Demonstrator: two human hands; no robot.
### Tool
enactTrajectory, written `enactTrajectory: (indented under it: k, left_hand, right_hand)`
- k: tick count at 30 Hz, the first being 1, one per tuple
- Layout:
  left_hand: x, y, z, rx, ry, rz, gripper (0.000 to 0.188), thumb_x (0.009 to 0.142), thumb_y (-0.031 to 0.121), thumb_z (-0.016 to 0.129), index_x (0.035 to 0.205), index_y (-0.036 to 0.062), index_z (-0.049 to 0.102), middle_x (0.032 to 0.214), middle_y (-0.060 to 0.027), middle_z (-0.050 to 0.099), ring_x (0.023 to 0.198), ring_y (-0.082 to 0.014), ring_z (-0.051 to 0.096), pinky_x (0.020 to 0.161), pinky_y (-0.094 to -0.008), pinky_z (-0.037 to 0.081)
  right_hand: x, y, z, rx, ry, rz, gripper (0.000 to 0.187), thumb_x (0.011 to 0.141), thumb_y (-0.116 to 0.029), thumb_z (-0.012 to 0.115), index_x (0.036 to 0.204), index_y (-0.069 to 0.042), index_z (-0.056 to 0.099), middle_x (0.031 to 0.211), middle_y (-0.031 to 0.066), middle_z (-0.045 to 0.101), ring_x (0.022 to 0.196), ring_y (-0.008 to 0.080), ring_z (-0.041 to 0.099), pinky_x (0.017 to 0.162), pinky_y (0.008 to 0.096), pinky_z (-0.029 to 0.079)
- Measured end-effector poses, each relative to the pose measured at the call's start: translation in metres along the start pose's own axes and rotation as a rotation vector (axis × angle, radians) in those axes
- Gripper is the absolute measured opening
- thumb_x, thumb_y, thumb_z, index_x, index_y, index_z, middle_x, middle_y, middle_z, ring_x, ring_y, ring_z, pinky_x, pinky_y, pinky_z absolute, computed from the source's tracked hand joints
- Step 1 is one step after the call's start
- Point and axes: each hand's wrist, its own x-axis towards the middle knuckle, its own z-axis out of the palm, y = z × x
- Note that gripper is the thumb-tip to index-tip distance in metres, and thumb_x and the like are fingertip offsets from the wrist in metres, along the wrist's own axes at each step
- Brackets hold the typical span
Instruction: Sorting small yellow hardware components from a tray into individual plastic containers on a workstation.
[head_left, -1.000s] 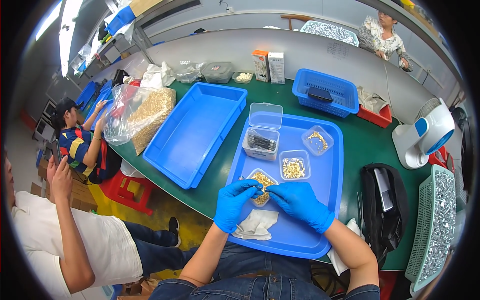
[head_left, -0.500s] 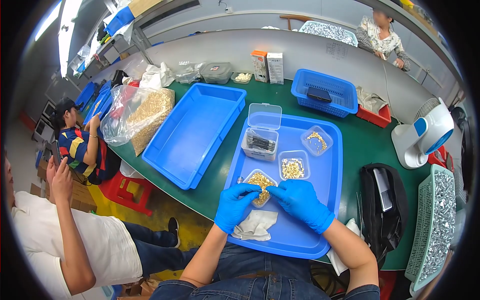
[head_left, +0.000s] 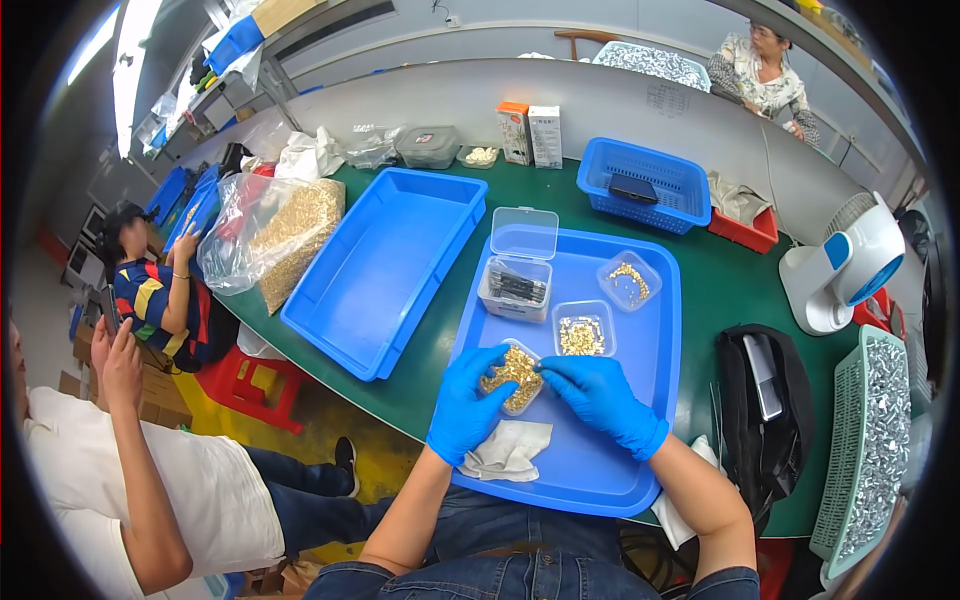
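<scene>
In blue gloves, both my hands are at a small clear plastic box (head_left: pixel 515 405) of tiny gold-coloured metal parts (head_left: pixel 517 372). My left hand (head_left: pixel 468 400) is at its left side, thumb and forefinger apart over the parts. On the right, my right hand (head_left: pixel 597 398) has thumb and forefinger pinched together at the rim; anything between them is too small to make out. Beyond are a second clear box (head_left: pixel 584 329) and a third (head_left: pixel 629 281) with similar parts. A lidded box (head_left: pixel 516 288) of dark slim pieces stands open. A pale cloth (head_left: pixel 508 450) lies near my left wrist.
These boxes stand on a blue tray (head_left: pixel 640 470). Left are an empty blue bin (head_left: pixel 385 270) and a bag of gold-coloured parts (head_left: pixel 300 230). Beyond is a blue basket (head_left: pixel 640 185); right, a black bag (head_left: pixel 765 420) and a green basket (head_left: pixel 865 450) of silver parts. Other people are nearby.
My left thumb and forefinger have parted from their pinch over the box. My right fingertips have drawn slightly right, away from the left ones, to the box's rim.
</scene>
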Motion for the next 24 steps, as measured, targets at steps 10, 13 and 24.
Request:
enactTrajectory:
  k: [10, 13, 24]
  left_hand:
    - [0.015, -0.006, 0.002, 0.758, -0.174, 0.246, 0.016, 0.073, 0.014, 0.068, 0.088, 0.0084, 0.066, 0.089, -0.0072, 0.060, 0.083, -0.0236, 0.057, 0.077, -0.0357, 0.040]
    - [0.014, -0.016, -0.002, 0.501, -0.094, 0.193, 0.015, 0.075, 0.009, 0.066, 0.090, 0.0058, 0.066, 0.087, -0.0068, 0.061, 0.074, -0.0200, 0.058, 0.070, -0.0320, 0.043]
    - [0.001, -0.003, 0.004, -0.596, 0.051, -0.278, 0.014, 0.083, -0.001, 0.061, 0.096, -0.0030, 0.063, 0.087, -0.0055, 0.064, 0.067, -0.0088, 0.056, 0.060, -0.0206, 0.045]
  right_hand:
    - [0.000, 0.002, 0.002, -0.056, 0.002, -0.009, 0.020, 0.086, -0.021, 0.057, 0.102, -0.011, 0.065, 0.090, 0.0106, 0.066, 0.077, 0.0270, 0.064, 0.066, 0.0343, 0.051]
    - [0.000, 0.002, 0.003, -0.065, 0.026, -0.035, 0.019, 0.086, -0.020, 0.056, 0.101, -0.011, 0.065, 0.088, 0.0099, 0.066, 0.076, 0.0267, 0.064, 0.064, 0.0351, 0.051]
    - [0.000, 0.000, 0.001, -0.138, -0.046, -0.042, 0.018, 0.086, -0.021, 0.056, 0.098, -0.012, 0.065, 0.080, 0.0086, 0.065, 0.070, 0.0259, 0.063, 0.059, 0.0364, 0.049]
